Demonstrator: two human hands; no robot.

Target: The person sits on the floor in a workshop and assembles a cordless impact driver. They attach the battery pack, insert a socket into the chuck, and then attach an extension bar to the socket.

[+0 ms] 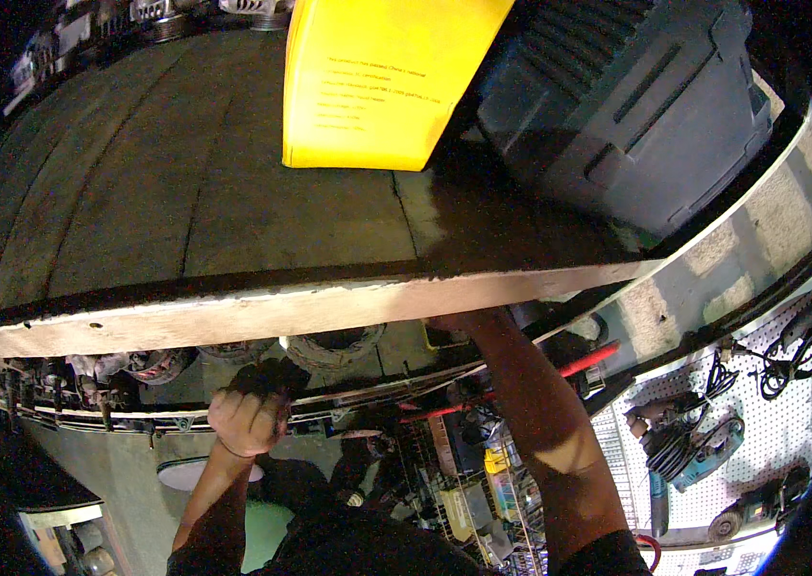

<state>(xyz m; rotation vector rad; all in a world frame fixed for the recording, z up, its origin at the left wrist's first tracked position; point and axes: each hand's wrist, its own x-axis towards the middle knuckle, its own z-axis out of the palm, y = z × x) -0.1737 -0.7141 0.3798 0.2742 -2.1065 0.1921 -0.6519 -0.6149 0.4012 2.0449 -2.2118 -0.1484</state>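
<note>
My left hand (248,420) is closed, its fingers curled at a dark lumpy thing (278,377) whose kind I cannot make out. It is in front of the lower shelf, below the pale wooden edge (233,312) of the upper shelf. My right hand (471,321) reaches under that edge into shadow; its fingers are hidden, so what it touches does not show. Close to it lies a round, ring-like part (334,348) on the lower shelf.
A yellow box (377,86) and a dark grey plastic bin (641,125) stand on the upper shelf. Metal parts (99,368) line the lower shelf at left. On the right, a white pegboard (761,422) carries corded power tools (699,446). A wire rack (464,480) holds small goods.
</note>
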